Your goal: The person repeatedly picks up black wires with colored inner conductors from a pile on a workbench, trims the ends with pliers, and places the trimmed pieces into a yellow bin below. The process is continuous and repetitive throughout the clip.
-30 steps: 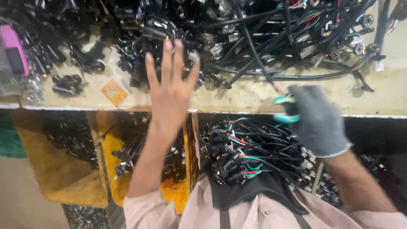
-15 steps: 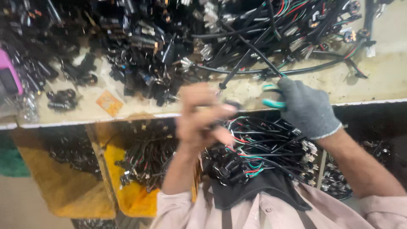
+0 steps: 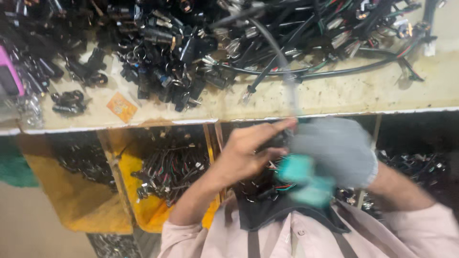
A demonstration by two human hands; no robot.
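Below the worktop edge, at about six o'clock in the view, the two hands meet close to the person's chest. The bare left hand has its forefinger stretched toward two o'clock and the other fingers curled, seemingly pinching a thin black cable that rises blurred toward twelve o'clock into the heap of black wiring. The gloved right hand, in grey, is closed round a teal-handled tool, probably cutters; motion blur hides its blades.

The step in hand looks like bringing one cable from the heap to the tool for trimming. A next move would call for holding the cable steady between the fingers and setting the blades at the right spot, clear of the bare fingertip.

At nine o'clock a small orange square label lies flat on the worktop. A pink object sits at the left edge. Yellow bins of wire bundles stand underneath, at seven o'clock.
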